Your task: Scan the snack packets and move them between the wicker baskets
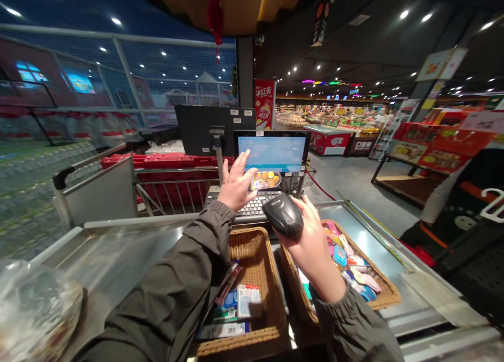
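As the right hand grips the scanner, the left hand hovers at the screen. Its fingers are spread, tap-ready.

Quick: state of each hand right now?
Left hand: open, empty, raised near the touchscreen.
Right hand: closed around the black barcode scanner.

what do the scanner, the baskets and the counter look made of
The scanner in the right hand: dark plastic, smooth with a soft sheen. The baskets: woven wicker or rattan, visible weave. The counter: likely stainless steel, brushed grey and reflective.
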A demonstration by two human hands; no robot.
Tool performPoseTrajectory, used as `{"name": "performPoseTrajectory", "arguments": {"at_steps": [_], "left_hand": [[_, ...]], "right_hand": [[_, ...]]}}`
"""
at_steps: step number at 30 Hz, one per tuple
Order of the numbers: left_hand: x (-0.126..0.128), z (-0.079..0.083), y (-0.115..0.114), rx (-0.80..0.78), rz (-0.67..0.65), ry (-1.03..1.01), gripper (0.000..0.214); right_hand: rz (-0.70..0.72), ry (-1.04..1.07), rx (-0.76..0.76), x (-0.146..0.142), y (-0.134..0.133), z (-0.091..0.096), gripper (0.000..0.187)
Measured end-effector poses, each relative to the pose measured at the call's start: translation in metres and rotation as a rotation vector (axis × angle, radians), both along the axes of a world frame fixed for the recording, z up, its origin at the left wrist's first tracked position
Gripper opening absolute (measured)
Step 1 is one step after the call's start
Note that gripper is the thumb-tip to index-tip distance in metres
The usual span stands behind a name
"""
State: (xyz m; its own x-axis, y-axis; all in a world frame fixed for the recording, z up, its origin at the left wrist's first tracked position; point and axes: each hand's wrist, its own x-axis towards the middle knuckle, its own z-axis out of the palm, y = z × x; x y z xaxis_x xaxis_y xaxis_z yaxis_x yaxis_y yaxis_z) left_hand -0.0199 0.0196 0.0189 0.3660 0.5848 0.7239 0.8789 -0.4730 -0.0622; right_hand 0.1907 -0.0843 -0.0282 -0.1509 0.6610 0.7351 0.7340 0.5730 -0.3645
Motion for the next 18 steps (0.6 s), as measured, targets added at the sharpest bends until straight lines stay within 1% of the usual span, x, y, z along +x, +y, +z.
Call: {"name": "performPoseTrajectory", "arguments": {"at_steps": [4, 11, 14, 18], "left_hand": [[-0.006, -0.001, -0.001, 0.001, 0.004, -0.006, 0.049], [-0.011, 0.002, -0.003, -0.002, 0.010, -0.006, 0.048], [-0.012, 0.002, -0.004, -0.023, 0.004, -0.019, 0.048], [-0.014, 0.001, -0.006, -0.045, 0.004, -0.021, 0.048]], "right_hand": [[0.022, -0.008, -0.009, -0.004, -0.001, -0.003, 0.048], [0.061, 0.041, -0.029, -0.008, -0.005, -0.003, 0.044], [0.049, 0.033, -0.039, -0.009, -0.006, -0.003, 0.044], [0.025, 0.023, -0.008, -0.009, -0.003, -0.005, 0.048]]}}
